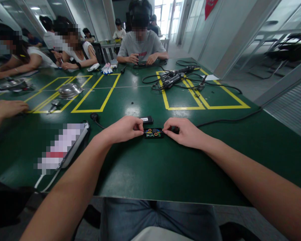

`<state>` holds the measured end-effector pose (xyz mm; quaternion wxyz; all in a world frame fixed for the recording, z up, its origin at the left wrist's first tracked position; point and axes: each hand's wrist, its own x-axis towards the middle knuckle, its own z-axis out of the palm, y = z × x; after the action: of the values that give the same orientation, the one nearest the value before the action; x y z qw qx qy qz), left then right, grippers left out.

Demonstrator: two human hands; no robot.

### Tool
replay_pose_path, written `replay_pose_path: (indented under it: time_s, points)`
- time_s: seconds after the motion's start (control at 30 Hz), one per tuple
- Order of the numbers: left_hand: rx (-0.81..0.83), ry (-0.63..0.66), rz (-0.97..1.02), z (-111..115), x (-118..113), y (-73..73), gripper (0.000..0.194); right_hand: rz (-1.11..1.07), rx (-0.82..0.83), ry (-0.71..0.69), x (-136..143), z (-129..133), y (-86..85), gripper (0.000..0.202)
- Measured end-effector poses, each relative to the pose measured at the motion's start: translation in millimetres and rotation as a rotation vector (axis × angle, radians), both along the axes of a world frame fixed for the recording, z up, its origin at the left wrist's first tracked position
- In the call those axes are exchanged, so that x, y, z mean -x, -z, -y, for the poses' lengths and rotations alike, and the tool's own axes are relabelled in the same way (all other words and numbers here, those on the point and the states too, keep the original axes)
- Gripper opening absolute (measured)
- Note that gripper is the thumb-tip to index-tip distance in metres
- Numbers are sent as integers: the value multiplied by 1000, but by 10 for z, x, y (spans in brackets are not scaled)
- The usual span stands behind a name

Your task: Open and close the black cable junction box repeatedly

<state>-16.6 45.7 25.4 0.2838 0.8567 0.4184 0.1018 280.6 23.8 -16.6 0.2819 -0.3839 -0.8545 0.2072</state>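
Observation:
A small black casing [153,133] with coloured wires, copper-coloured rings and a green circuit board inside lies open on the green table [150,167]. At its left end is my left hand [126,130], thumb and index finger pinched together at the casing's edge. My right hand [184,132] pinches at the opposite end, fingers closed. What is between the fingertips of either hand is too small to make out. Just behind the casing lies a black cover [146,119] with a white label, partly behind my left hand.
A power strip [75,144] lies at left, near a black plug [94,116]. Cabled black tools [174,78] rest at back right. A metal bowl [69,90] stands at back left. Another person's hand [11,108] reaches in from the left; people sit across.

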Motion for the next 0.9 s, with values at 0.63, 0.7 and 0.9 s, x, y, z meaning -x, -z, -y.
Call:
replay_pose_path:
  time_s: [0.63, 0.7, 0.9]
  points:
    - [-288, -175, 142, -35, -106, 223, 45, -93, 76, 25, 33, 51, 72, 33]
    - [-252, -106, 199, 2, -113, 180, 43, -97, 85, 24, 24, 52, 77, 44]
    - [-209, 74, 196, 69, -147, 150, 41, -34, 60, 12, 6, 60, 58, 58]
